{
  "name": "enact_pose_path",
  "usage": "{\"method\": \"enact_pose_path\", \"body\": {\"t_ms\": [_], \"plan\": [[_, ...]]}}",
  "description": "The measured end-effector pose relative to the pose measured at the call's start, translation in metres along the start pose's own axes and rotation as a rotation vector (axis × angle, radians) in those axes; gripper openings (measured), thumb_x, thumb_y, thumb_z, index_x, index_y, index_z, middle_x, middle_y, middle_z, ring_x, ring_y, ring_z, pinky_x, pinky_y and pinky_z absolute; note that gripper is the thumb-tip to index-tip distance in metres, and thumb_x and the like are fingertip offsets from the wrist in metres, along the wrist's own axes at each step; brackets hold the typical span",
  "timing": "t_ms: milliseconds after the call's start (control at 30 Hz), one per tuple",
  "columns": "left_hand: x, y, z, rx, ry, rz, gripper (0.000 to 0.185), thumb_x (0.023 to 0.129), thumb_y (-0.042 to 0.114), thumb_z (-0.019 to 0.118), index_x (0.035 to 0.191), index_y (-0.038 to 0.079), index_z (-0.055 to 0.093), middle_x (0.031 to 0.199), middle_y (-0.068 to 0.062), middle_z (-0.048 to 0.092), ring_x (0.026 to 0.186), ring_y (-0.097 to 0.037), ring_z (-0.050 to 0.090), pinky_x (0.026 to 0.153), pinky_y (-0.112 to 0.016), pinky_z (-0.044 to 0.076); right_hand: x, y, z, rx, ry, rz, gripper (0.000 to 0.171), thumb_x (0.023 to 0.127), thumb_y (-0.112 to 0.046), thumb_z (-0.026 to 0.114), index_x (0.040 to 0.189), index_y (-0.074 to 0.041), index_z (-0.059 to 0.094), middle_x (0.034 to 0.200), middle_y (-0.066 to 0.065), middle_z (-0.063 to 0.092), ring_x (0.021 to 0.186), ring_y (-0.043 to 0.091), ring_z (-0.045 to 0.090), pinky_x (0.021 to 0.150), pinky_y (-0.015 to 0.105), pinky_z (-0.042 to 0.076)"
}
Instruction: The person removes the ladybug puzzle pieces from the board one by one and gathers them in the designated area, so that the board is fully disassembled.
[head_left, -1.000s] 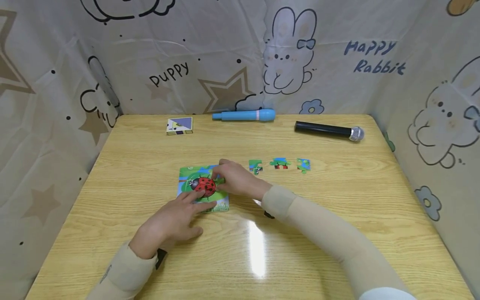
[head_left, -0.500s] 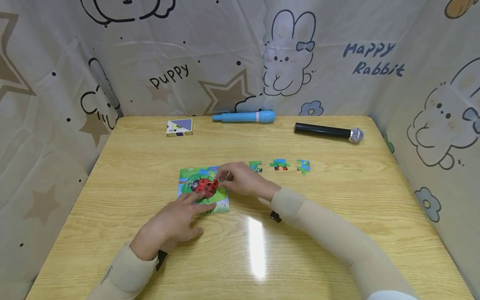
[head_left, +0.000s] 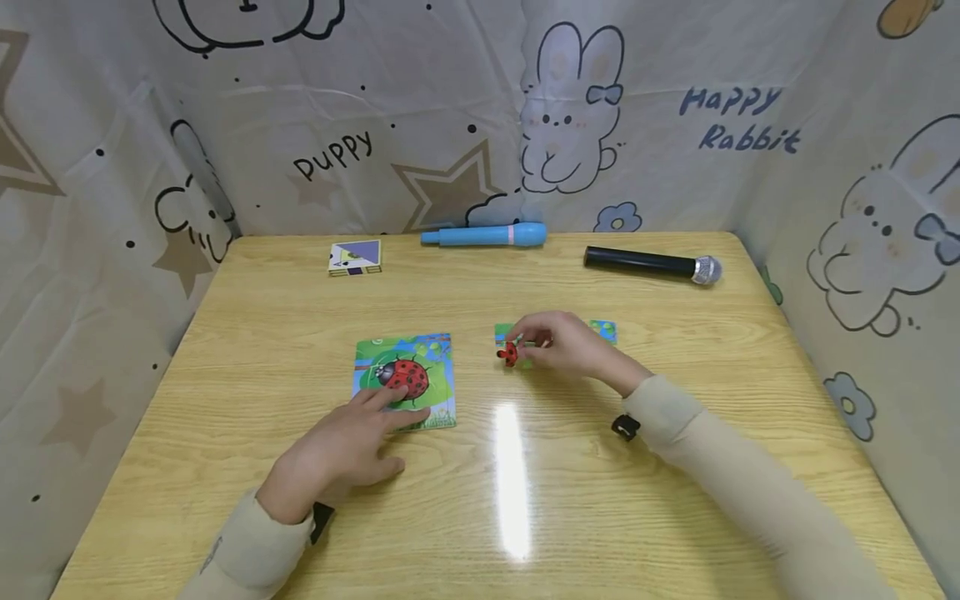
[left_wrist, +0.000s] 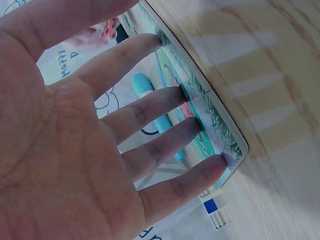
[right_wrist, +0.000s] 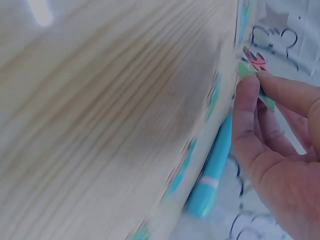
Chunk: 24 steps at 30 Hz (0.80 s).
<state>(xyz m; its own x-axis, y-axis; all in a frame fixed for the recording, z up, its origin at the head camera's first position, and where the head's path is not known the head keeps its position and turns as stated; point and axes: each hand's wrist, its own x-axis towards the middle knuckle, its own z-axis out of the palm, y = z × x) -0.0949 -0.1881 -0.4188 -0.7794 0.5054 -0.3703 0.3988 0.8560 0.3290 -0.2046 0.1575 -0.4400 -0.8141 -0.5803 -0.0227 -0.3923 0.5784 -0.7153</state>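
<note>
A ladybird puzzle board (head_left: 405,377) lies flat near the table's middle. My left hand (head_left: 341,446) rests on its near edge with straight fingers (left_wrist: 187,127) pressing on the board (left_wrist: 220,135). To the right, my right hand (head_left: 558,343) pinches a small red and green puzzle piece (head_left: 510,353) just above the table; in the right wrist view the piece (right_wrist: 254,65) sits between thumb and fingertip. Loose pieces (head_left: 606,330) lie in a row behind that hand, partly hidden by it.
A blue toy microphone (head_left: 483,236) and a black microphone (head_left: 651,263) lie along the far edge. A small card stack (head_left: 356,257) sits at the far left. Printed cloth walls close in the wooden table (head_left: 675,500) on three sides.
My right hand lifted a piece from the ladybird board and carried it right, to the row of loose pieces. The left hand stayed on the board.
</note>
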Motion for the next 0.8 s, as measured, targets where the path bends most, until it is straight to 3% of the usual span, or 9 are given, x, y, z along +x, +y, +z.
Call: {"method": "enact_pose_path", "body": {"t_ms": [200, 500, 800], "plan": [[-0.001, -0.002, 0.002, 0.004, 0.012, 0.004, 0.068, 0.092, 0.028, 0.08, 0.155, 0.032, 0.054, 0.17, -0.015, 0.035, 0.155, -0.049, 0.032, 0.117, -0.071, 0.038, -0.033, 0.027, -0.021, -0.033, 0.012, 0.06, 0.026, 0.098, -0.007, 0.073, 0.124, -0.012, 0.076, 0.108, 0.006, 0.074, 0.091, 0.016, 0.069, 0.081, 0.034, 0.06], [-0.001, -0.001, 0.002, 0.006, 0.014, 0.019, 0.068, 0.091, 0.026, 0.08, 0.155, 0.03, 0.055, 0.17, -0.017, 0.036, 0.154, -0.049, 0.034, 0.116, -0.071, 0.04, -0.082, 0.061, -0.036, -0.04, 0.037, 0.126, 0.022, 0.097, -0.008, 0.075, 0.117, -0.015, 0.077, 0.102, 0.001, 0.074, 0.09, 0.011, 0.066, 0.079, 0.024, 0.058], [-0.001, 0.0, 0.0, 0.022, -0.003, 0.003, 0.069, 0.092, 0.029, 0.08, 0.156, 0.031, 0.053, 0.17, -0.016, 0.035, 0.154, -0.048, 0.033, 0.116, -0.07, 0.04, -0.098, 0.072, -0.039, -0.062, 0.128, 0.131, 0.025, 0.093, -0.008, 0.08, 0.117, -0.016, 0.081, 0.11, 0.004, 0.077, 0.091, 0.009, 0.069, 0.077, 0.022, 0.06]]}}
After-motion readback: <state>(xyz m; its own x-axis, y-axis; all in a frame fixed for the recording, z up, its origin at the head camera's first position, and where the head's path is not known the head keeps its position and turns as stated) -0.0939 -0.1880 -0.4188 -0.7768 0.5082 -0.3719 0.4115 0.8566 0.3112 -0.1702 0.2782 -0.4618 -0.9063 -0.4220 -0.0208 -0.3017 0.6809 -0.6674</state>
